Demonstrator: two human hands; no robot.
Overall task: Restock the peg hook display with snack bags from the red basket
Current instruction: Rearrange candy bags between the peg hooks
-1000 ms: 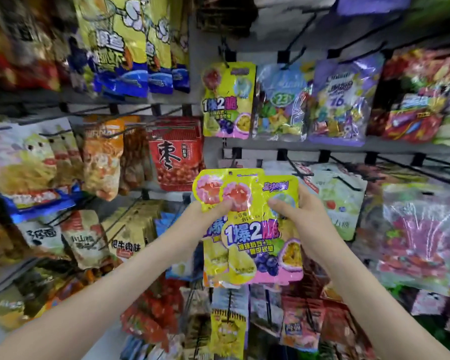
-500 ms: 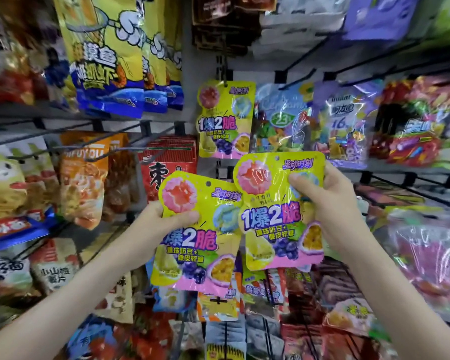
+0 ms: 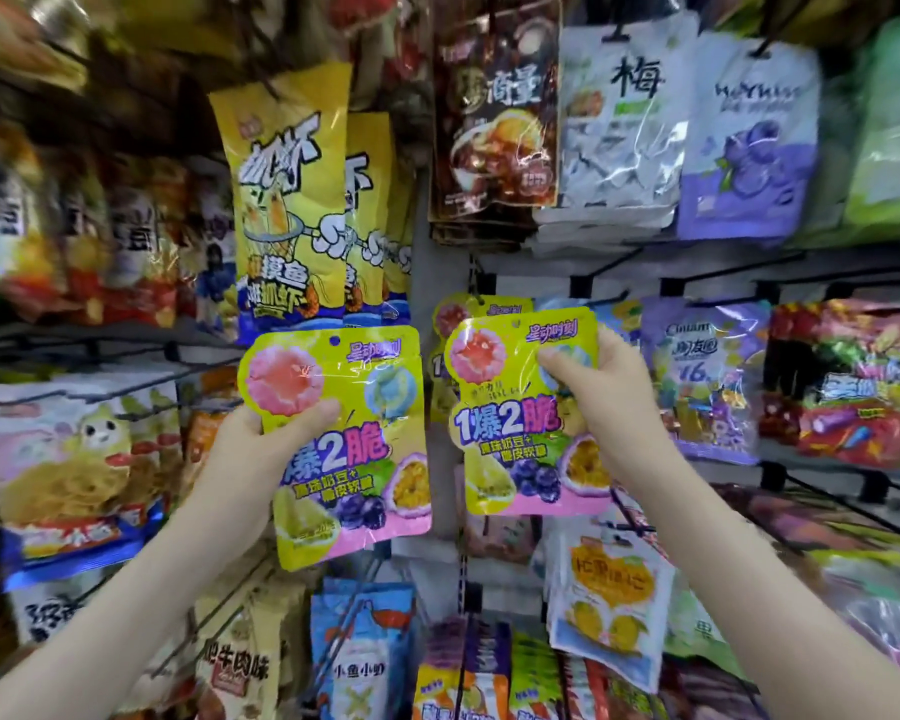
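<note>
Before the peg display [image 3: 440, 262], the bags have split: right hand [image 3: 609, 407] fingers [image 3: 557, 363] pinch the right bag [image 3: 515, 423] against its hung match [image 3: 455, 314], ready for hooking; the left hand [image 3: 250, 449] grips the left bag [image 3: 349, 459].

We see a grey back panel [image 3: 440, 252] running up the middle, black wire hooks [image 3: 579, 284] jutting from it, and hanging packets [image 3: 287, 200] crowding every side, blurred toward the left edge.
</note>
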